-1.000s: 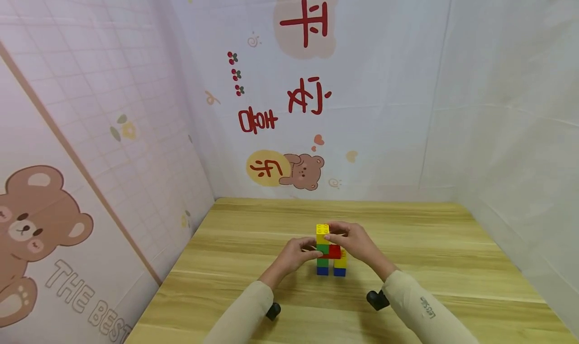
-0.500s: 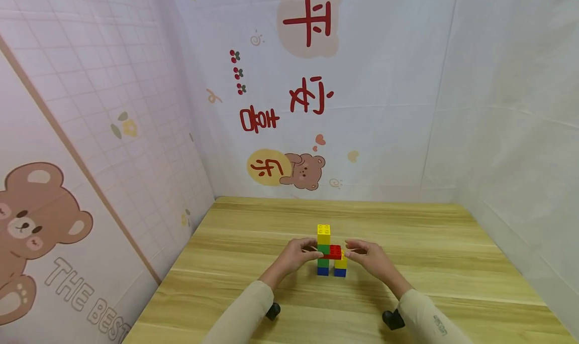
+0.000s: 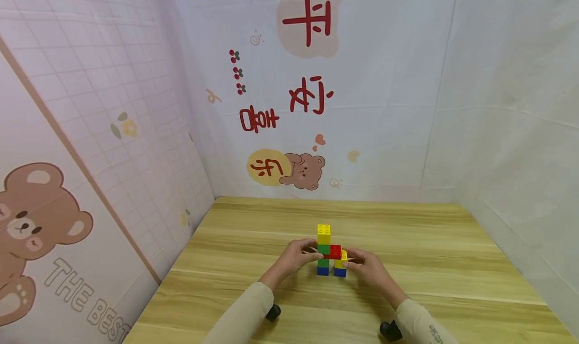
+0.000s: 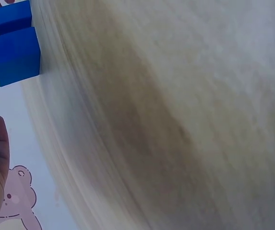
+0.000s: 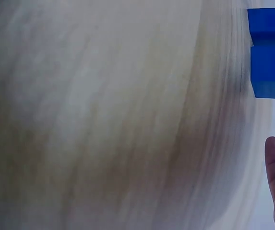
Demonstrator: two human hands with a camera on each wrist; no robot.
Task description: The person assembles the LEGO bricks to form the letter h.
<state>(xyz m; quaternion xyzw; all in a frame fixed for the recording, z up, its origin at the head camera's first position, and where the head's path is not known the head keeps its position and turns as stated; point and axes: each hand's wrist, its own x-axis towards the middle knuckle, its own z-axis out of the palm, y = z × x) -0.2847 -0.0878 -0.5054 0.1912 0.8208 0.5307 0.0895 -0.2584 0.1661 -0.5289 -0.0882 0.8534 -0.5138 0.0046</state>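
Observation:
A small structure of toy building blocks stands on the wooden table. Its taller left column has a blue block [image 3: 323, 271] at the base, green blocks [image 3: 323, 262] above and a yellow block [image 3: 323, 234] on top. From that column a red block [image 3: 334, 252] reaches right, over a short column of a yellow block [image 3: 340, 262] on a blue block [image 3: 340, 272]. My left hand [image 3: 293, 257] pinches the tall column at the red block's level. Thumb and fingers of my right hand [image 3: 370, 268] pinch the short column's yellow block from the right. Both wrist views show the blue bases.
The wooden table [image 3: 253, 223] meets a printed white cloth [image 3: 380, 133] at the back. More cloth walls stand at the left and right. Black knobs, one by the left sleeve [image 3: 273, 313] and one by the right sleeve [image 3: 390, 330], show under the wrists.
My right hand has left the top yellow block and come down to the right, then in to the short column's yellow block. The left hand has stayed on the tall column.

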